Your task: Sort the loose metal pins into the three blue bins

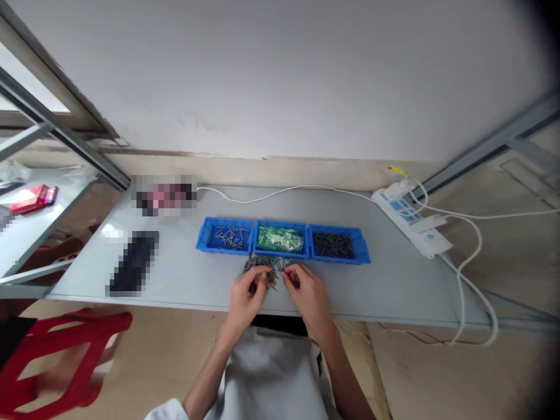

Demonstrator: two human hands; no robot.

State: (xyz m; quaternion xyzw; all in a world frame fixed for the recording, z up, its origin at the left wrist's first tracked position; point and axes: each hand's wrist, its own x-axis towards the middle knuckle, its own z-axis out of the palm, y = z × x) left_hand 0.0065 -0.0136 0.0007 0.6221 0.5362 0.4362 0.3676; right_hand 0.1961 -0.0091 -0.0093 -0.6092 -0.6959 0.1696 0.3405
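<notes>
A pile of thin metal pins, looking like screws or nails, lies on the grey table in front of the blue bins. My left hand is at the pile's near side, thumb and forefinger pinched together; what sits between them is too small to make out. Just right of the pile, my right hand also pinches with its fingertips, close to some loose pins. The left blue bin holds scattered silver pins. Green-tinted packets and a few pins fill the middle bin. Many dark pins lie in the right bin.
A white power strip with plugs and looping cables stands at the table's right. One white cable runs along the back to a blurred object. A dark blurred item lies at left. Below is a red stool.
</notes>
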